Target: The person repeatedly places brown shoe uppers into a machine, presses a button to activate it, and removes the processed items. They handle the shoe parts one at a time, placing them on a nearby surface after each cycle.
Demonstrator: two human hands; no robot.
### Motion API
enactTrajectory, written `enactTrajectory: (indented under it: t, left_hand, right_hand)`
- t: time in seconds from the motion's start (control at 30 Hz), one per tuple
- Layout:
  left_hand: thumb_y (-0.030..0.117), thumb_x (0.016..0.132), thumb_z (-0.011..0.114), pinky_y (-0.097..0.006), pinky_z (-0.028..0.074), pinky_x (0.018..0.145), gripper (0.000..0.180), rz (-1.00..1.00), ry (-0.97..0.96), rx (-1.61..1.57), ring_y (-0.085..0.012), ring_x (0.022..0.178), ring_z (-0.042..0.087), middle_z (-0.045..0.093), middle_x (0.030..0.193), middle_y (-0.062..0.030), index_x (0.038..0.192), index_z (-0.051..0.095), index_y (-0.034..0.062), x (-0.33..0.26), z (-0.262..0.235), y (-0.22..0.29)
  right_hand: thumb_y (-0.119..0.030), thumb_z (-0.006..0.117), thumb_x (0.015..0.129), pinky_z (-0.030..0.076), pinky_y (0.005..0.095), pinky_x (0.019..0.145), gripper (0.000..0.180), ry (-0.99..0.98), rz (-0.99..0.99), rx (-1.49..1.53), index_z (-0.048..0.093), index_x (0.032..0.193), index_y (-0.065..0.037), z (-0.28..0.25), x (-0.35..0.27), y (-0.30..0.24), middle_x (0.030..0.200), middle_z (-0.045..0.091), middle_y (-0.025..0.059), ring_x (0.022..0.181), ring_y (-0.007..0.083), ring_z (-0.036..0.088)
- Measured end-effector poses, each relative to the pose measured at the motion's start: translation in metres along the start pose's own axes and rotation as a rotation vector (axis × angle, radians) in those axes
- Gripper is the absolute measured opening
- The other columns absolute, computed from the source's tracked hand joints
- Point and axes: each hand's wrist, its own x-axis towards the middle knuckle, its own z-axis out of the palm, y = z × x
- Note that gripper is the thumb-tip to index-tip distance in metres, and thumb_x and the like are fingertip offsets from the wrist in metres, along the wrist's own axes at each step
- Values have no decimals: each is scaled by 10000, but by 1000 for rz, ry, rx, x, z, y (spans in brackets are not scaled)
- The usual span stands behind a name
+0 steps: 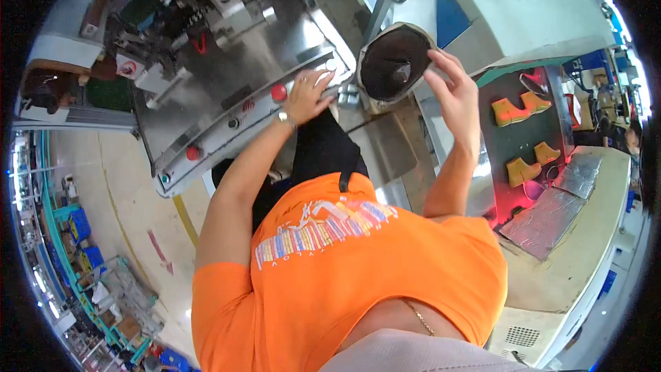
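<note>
My right hand (454, 89) holds a dark brown boot upper (396, 62) by its edge, its round opening turned toward me. It hangs above the front corner of a steel machine (227, 89). My left hand (310, 95) lies flat with spread fingers on the machine's front panel, beside a red round button (278, 92). A watch sits on that wrist. I wear an orange shirt and a dark apron.
More red buttons (193, 153) line the machine's front panel. At right, several orange boots (523, 107) ride on a dark conveyor under a red glow, beside foil-covered trays (551, 217). Blue crates and a green rack (89, 262) stand on the floor at left.
</note>
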Motion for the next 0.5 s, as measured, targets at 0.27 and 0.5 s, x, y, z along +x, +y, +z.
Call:
enactTrajectory:
  t: [0.27, 0.5]
  left_hand:
    - [608, 876, 351, -492, 342, 1013, 707, -877, -64, -2600, -316, 1173, 483, 498, 1267, -183, 1290, 423, 40, 61, -137, 91]
    - [340, 900, 530, -433, 408, 980, 491, -586, -23, -2523, -284, 1134, 517, 507, 1255, -177, 1240, 449, -5, 68, -193, 49]
  right_hand:
    - [-112, 705, 728, 274, 490, 1025, 575, -716, -716, 164, 501, 1264, -62, -52, -76, -67, 1255, 497, 246, 1243, 376, 411]
    - [-282, 569, 865, 289, 432, 1034, 410, -466, -210, 609, 532, 1194, -41, 14, -30, 25, 1293, 495, 133, 1250, 269, 406]
